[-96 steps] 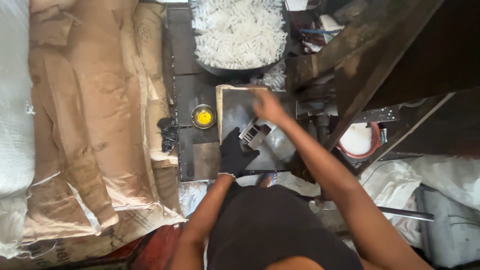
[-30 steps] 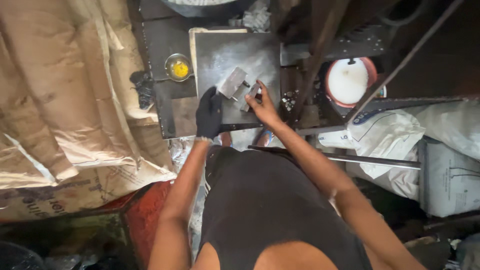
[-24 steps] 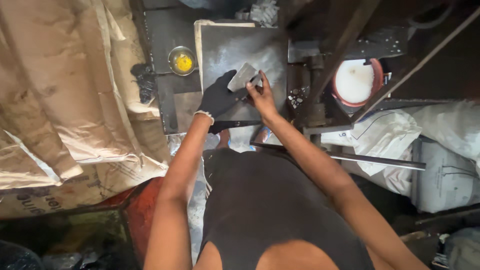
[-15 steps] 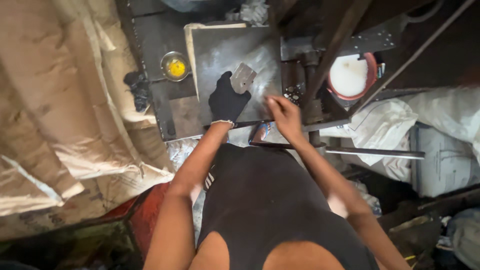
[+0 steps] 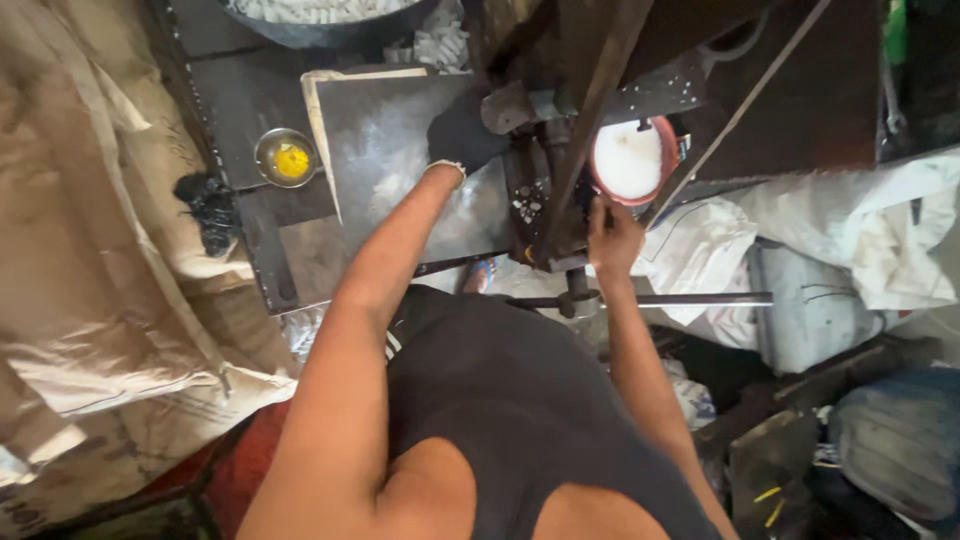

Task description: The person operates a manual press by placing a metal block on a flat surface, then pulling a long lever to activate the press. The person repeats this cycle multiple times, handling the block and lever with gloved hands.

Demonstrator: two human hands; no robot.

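Observation:
My left hand (image 5: 462, 132), in a black glove, reaches across the steel plate (image 5: 385, 160) and curls round a grey metal piece (image 5: 508, 104) at the side of a dark press machine (image 5: 545, 190). The glove hides how the fingers grip it. My bare right hand (image 5: 612, 232) is raised beside the machine's post. Its fingertips are just below a red bowl (image 5: 630, 160) of white material, and it holds nothing that I can see.
A small metal dish of yellow paste (image 5: 289, 158) and a black rag (image 5: 210, 205) lie left of the plate. A dark basin of white pieces (image 5: 320, 10) sits at the top. Brown sacks (image 5: 90, 250) are left, white sacks (image 5: 850, 230) right, and a metal rod (image 5: 670, 299) crosses below.
My gloved left hand has carried the metal piece from the middle of the plate to the machine. My right hand has moved right, from the plate's edge toward the red bowl.

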